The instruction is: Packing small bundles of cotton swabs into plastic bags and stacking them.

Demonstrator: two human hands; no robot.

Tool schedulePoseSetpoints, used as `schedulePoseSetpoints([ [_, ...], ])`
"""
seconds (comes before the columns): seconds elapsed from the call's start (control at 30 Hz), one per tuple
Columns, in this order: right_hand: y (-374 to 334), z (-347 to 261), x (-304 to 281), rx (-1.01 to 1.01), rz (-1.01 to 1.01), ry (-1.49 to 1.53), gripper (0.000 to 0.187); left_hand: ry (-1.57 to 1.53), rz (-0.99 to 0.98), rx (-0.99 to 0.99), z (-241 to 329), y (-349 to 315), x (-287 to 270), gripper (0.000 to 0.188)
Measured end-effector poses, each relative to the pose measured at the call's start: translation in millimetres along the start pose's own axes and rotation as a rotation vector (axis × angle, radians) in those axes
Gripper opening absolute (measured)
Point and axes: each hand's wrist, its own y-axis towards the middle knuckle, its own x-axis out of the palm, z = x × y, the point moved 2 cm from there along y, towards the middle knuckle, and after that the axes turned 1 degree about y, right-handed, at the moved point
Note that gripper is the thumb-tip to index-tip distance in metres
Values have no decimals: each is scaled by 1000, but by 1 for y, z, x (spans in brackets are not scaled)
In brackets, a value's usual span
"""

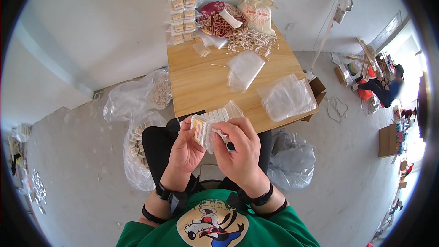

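Above my lap, at the near edge of the table, my left hand grips a small clear-bagged pack of cotton swabs with a yellow label. My right hand is closed, thumb and fingers pinching the clear plastic at the pack's right side. A row of white bundles in clear plastic shows just beyond my hands, partly hidden by them. Farther back on the wooden table is a heap of loose cotton swabs. Flat clear plastic bags lie in the middle, and more clear bags lie at the right corner.
Filled packs stand stacked at the table's back left. A patterned red cushion and a cloth sack sit behind the swabs. Large plastic bags flank my legs, one left, one right. Another person sits far right.
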Motion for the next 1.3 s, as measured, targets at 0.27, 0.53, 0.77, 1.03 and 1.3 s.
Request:
schedulePoseSetpoints([
  [0.27, 5, -2, -3, -44, -25, -140, 16, 86, 31, 75, 3, 0, 0, 31],
  [0.53, 0, 9, -7, 157, -25, 53, 13, 358, 15, 283, 14, -6, 21, 33],
  [0.77, -9, 27, -10, 439, -95, 499, 7, 673, 44, 372, 17, -14, 26, 33],
  [1.03, -19, 45, -10, 571, -83, 882, 6, 1066, -38, 526, 18, -29, 47, 34],
  [1.3, -25, 50, 0, 568, -39, 1123, 8, 1232, 16, 757, 15, -38, 69, 39],
])
